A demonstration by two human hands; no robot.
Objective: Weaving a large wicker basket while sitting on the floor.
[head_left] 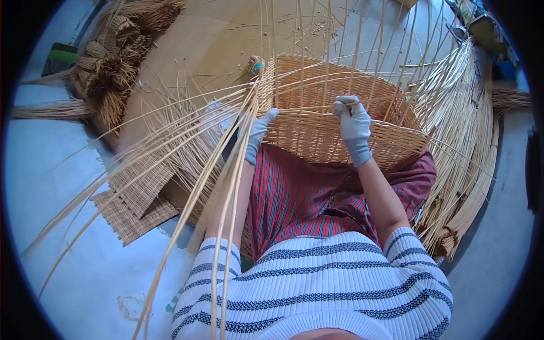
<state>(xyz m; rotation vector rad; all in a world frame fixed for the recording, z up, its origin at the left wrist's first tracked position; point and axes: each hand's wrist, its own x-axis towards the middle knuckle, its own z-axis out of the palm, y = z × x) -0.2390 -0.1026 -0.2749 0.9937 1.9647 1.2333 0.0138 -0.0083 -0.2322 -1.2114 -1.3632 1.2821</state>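
A half-woven wicker basket (317, 139) rests on my lap, with long upright canes rising from its walls. My left hand (258, 139), in a pale grey glove, grips the basket's near left corner. Its thumb presses on the rim, while its other fingers are mostly hidden. A bundle of long loose canes (190, 218) fans out from that corner, passing over my left forearm. At the middle of the near rim, my right hand (355, 126), gloved alike, is closed with the fingers pinched around a thin cane (350, 103) lying along the rim.
Woven mats (136, 198) and loose canes (190, 136) lie on the floor at the left. Brown bundles (116, 62) are stacked at the far left. A large sheaf of pale canes (459, 141) spreads at the right. Cardboard (221, 34) with scattered offcuts covers the floor ahead.
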